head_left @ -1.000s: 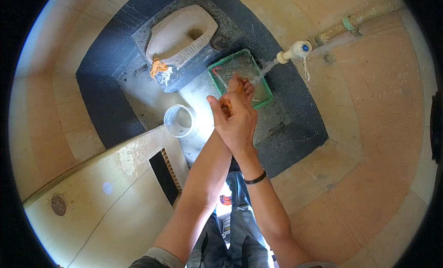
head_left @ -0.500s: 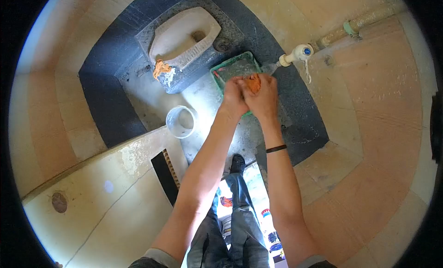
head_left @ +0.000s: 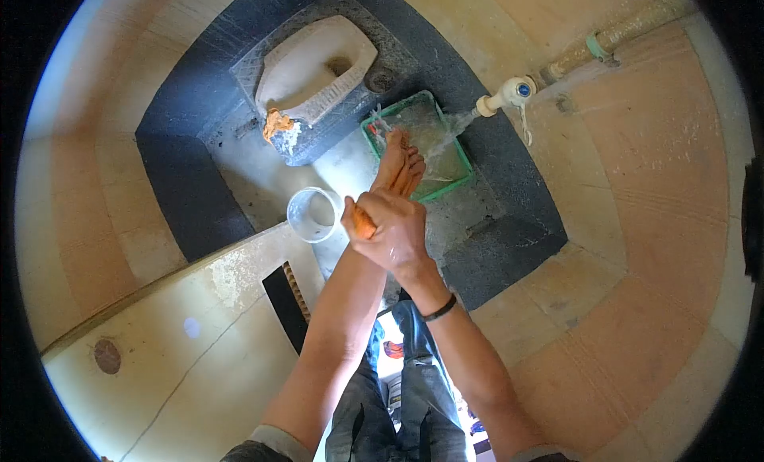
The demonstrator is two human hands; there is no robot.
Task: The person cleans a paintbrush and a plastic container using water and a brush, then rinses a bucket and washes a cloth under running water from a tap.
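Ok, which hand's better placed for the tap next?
Probably the left hand: it reaches over the green tray, nearer the running tap; the right hand, further back, holds an orange lump.

The squat toilet point(head_left: 306, 84) is sitting at the back left, with a cloth point(head_left: 277, 124) lying on its front corner. The tray point(head_left: 447, 189) is sitting on its right, near the tap point(head_left: 509, 93). The left hand point(head_left: 399, 166) is hanging over the tray, and the right hand point(head_left: 391, 227) is lying across the left wrist. The tub point(head_left: 292, 217) is standing left of the hands.
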